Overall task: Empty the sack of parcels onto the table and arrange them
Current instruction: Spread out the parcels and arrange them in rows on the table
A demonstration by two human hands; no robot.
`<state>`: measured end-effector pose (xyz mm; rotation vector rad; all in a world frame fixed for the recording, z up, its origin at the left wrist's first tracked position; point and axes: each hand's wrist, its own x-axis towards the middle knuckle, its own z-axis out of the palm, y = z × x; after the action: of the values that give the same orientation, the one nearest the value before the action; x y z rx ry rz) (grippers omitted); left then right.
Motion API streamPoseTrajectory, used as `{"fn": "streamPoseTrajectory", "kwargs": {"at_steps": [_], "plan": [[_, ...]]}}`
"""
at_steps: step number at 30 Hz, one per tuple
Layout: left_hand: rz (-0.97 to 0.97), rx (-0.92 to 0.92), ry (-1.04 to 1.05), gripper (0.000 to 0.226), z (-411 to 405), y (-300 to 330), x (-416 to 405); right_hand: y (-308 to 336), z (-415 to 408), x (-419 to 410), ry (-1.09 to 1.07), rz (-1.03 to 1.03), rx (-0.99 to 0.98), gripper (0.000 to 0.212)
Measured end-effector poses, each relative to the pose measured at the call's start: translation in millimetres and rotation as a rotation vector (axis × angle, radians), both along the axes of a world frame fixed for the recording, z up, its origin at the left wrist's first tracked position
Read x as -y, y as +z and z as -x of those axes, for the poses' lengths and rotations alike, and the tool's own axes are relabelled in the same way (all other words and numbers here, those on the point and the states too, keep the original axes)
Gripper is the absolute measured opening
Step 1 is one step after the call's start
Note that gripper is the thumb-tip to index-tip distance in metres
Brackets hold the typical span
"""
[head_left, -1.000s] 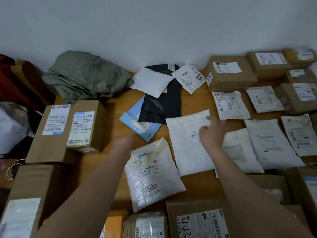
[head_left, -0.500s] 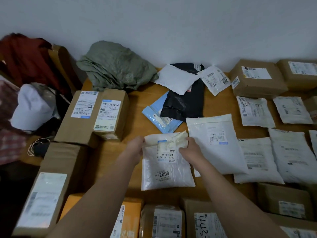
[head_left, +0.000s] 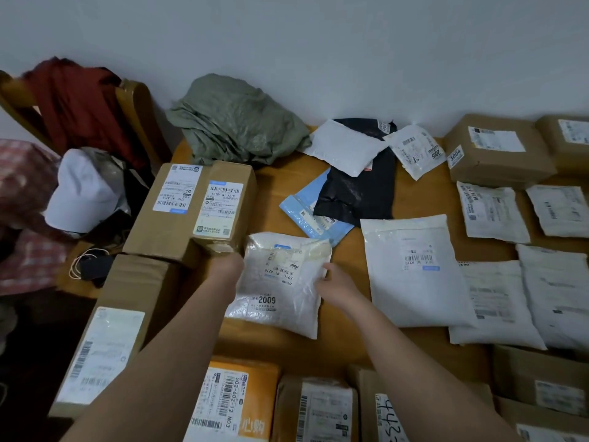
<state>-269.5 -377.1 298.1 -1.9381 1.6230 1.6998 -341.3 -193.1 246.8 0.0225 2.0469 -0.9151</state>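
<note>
Wooden bench holds parcels laid out; sack lies limp behind them, apparently empty. Left hand and right hand grip white pouch; arranging seems nearly finished.

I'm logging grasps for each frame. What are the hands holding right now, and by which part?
Both hands are on the white bubble mailer marked 2009: the left hand at its left edge, the right hand at its right edge. It lies on the table.
</note>
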Motion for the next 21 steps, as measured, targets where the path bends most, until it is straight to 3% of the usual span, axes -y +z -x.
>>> {"fn": "streamPoseTrajectory", "kwargs": {"at_steps": [2, 5, 9, 13, 21], "plan": [[-0.043, 0.030, -0.090, 0.010, -5, -9, 2, -2, -3, -1, 0.007, 0.008, -0.003, 0.056], [-0.073, 0.084, -0.194, 0.030, -14, -24, 9, -5, -4, -3, 0.045, -0.018, 0.004, 0.046], [-0.100, 0.179, -0.285, 0.018, -22, 1, 2, -2, -4, -3, 0.121, -0.105, 0.000, 0.040], [-0.074, 0.241, -0.359, 0.021, -25, 5, 5, -1, -6, 5, 0.204, -0.138, 0.011, 0.008], [-0.075, 0.332, -0.386, 0.021, -29, 0, 2, -8, -5, 5, 0.185, -0.205, -0.006, 0.005]]}}
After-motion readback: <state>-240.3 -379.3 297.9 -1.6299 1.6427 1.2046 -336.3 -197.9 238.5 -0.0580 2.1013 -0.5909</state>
